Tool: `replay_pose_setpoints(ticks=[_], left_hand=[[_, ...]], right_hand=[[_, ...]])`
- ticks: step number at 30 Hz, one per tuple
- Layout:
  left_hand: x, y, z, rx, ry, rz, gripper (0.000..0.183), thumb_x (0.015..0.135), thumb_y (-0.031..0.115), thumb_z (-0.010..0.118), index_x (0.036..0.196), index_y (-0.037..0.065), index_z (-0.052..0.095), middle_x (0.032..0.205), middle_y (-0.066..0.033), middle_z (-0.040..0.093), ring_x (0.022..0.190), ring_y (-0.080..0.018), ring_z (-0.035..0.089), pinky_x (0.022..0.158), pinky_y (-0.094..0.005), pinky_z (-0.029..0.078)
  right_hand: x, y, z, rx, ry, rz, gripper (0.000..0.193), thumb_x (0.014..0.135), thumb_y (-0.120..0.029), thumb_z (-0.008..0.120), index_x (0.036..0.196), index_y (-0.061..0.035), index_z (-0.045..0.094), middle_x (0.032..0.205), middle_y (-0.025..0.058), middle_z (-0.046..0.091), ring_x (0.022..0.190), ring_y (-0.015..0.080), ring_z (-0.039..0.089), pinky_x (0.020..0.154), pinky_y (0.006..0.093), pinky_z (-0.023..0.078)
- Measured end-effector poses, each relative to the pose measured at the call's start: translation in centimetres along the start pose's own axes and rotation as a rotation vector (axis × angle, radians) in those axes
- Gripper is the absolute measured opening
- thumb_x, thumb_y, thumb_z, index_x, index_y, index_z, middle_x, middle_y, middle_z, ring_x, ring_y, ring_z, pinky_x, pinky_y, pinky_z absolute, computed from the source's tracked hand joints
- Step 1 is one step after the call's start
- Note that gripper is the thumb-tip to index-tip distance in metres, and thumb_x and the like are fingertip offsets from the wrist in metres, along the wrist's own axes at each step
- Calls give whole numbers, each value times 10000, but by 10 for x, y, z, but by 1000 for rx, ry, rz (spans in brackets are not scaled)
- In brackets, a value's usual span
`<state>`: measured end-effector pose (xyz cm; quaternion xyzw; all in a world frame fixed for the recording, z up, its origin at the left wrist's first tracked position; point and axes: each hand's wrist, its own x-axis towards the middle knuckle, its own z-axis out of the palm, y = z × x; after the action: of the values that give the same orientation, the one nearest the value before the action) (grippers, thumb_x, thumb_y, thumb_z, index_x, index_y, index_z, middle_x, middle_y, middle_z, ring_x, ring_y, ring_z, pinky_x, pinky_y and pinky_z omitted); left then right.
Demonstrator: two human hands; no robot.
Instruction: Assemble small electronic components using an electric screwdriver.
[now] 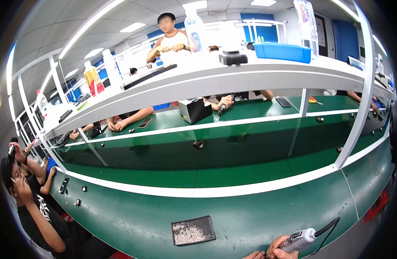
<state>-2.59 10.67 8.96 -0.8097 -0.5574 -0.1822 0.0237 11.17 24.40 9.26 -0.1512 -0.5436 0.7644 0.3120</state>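
Observation:
At the lower edge, my right hand (279, 247) is closed around a grey and white electric screwdriver (298, 241) with a black coiled cord rising from its back end. Just left of it, only the fingers of my left hand (253, 255) show. They look pressed together by a small dark thing, mostly cut off by the frame, that I cannot make out. The screwdriver's tip is hidden. Farther left on the green bench lies a black gridded tray (208, 223) with many small silvery screws (190, 232) spread over it, apart from both hands.
A white frame rail (198, 192) runs across the bench behind the tray, under a raised shelf (233, 80) with bottles and a blue bin (282, 52). Small dark parts (77, 202) lie at left. A person (34, 203) sits at left; others work across the bench.

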Motion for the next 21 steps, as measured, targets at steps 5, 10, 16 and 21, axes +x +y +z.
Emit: replay_pose_setpoints(ticks=[5,10,16,21], left_hand=[[7,-12,9,-36,66,39,393,812,94,547,1166,-71,590,1242,-212,569,1187,-328,537,968,-376,484],[-3,-8,7,-54,44,-26,402,839,84,532,1208,-75,554,1251,-220,557,1208,-343,520,977,-383,474],[-5,-14,11,-239,28,-50,399,892,103,520,1253,-68,525,1271,-233,540,1221,-364,505,989,-390,466],[-10,-8,9,-217,6,-54,415,892,124,537,1264,-60,521,1276,-236,535,1240,-362,490,1002,-400,457]], right_hand=[[4,6,-10,-92,90,-38,282,854,-242,678,897,-47,479,644,57,505,551,136,480,524,257,396],[12,-6,-1,-10,-49,-46,263,842,-217,680,894,-39,494,628,64,513,554,148,490,546,271,415],[5,-12,-15,-3,-215,-108,215,844,-143,670,930,-31,507,691,73,528,590,155,512,563,281,429],[-9,-15,-5,71,-146,-138,205,845,-119,661,944,-27,507,714,78,518,595,164,509,537,286,420]])
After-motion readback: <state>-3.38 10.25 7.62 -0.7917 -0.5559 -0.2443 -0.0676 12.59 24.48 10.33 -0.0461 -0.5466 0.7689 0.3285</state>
